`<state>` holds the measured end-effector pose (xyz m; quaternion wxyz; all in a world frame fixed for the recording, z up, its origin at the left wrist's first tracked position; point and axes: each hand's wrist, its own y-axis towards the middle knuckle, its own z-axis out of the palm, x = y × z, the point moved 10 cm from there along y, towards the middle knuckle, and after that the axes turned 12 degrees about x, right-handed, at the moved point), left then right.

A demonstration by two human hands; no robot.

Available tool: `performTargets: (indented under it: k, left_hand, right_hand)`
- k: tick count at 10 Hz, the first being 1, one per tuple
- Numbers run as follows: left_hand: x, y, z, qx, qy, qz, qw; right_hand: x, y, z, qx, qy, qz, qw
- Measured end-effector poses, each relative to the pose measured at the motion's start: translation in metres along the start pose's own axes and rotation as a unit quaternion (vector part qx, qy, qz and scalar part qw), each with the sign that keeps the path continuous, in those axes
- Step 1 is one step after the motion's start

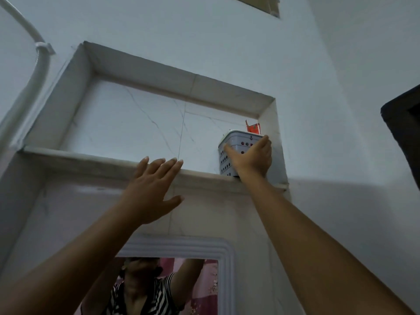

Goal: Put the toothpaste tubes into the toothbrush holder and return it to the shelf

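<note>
A grey perforated toothbrush holder (227,153) stands on the marble shelf (95,161) of a wall niche, at its right end close to the side wall. The red crimped end of a toothpaste tube (253,128) sticks out of its top. My right hand (252,160) is raised and wrapped around the holder's front, thumb on the left side and fingers on the right. My left hand (152,189) is held up with spread fingers in front of the shelf's edge, holding nothing.
The niche to the left of the holder is bare marble. A white pipe (38,71) runs down the wall at the left. Below the shelf hangs a white-framed mirror (225,251) reflecting a person. A dark object (404,133) juts in at the right edge.
</note>
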<state>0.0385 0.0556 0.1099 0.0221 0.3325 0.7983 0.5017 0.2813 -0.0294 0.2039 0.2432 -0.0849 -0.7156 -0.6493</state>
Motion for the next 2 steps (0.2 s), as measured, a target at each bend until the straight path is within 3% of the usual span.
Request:
performTargets:
  k: [1, 2]
  left_hand:
    - [-0.002, -0.003, 0.001, 0.008, -0.004, -0.006, 1.000]
    - [-0.007, -0.006, -0.009, 0.024, 0.034, -0.018, 0.999]
  right_hand:
    - [0.004, -0.023, -0.003, -0.004, -0.003, -0.046, 0.999]
    - [0.018, -0.065, -0.014, -0.044, 0.036, -0.157, 0.986]
